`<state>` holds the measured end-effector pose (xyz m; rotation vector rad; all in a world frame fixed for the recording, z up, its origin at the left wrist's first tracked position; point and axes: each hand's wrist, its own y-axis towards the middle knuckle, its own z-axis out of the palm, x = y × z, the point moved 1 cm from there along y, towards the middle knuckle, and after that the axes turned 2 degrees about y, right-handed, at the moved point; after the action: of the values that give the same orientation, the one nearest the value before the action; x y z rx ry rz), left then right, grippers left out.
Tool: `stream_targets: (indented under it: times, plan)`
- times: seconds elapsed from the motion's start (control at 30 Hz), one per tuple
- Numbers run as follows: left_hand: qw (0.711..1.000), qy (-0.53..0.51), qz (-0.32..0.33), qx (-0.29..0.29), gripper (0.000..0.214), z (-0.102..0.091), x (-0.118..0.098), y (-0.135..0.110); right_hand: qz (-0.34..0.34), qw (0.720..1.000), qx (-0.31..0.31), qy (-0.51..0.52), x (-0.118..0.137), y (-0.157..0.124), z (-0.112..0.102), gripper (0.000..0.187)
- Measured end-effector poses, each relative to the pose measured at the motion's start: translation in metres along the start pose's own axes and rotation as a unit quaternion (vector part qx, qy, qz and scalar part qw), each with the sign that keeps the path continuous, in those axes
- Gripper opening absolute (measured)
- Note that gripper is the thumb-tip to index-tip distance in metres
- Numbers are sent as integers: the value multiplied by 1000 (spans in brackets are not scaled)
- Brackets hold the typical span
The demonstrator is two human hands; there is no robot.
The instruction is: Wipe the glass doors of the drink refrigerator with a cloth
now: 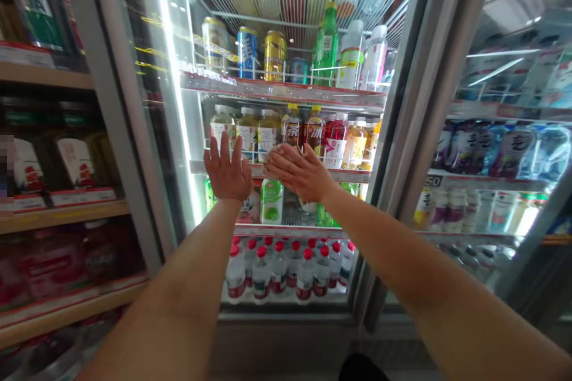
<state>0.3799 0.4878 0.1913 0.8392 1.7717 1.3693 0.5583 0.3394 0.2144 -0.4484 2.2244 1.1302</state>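
Both my arms reach into an open drinks fridge. My left hand (227,171) is raised flat with its fingers stretched upward, in front of the edge of the middle shelf (353,175). My right hand (297,171) lies open beside it, fingers pointing left, close to the tea bottles (292,127) on that shelf. Neither hand holds anything. Below the hands stands a green-labelled bottle (271,201). Cans (274,55) and a green bottle (326,43) stand on the shelf above.
Red-capped water bottles (279,268) fill the bottom shelf. The open glass door (147,101) stands at the left, with store shelves (62,208) behind it. A closed fridge door (496,155) with more drinks is at the right.
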Motion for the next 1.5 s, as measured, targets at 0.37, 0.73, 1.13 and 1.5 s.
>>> stream_targets:
  times: [0.37,0.73,1.13,1.5]
  plan:
    - [1000,-6,4,-7,59,1,2,-1,313,914,-241,-96,-104,-60,-34,54]
    - [1000,18,7,-9,59,2,3,-1,158,983,-93,20,13,30,11,64]
    - [1000,-3,12,-17,60,2,3,0,46,998,-41,-22,-50,-46,-23,60]
    - [1000,-2,22,-19,59,1,4,0,252,958,-119,-71,-49,-58,-19,56]
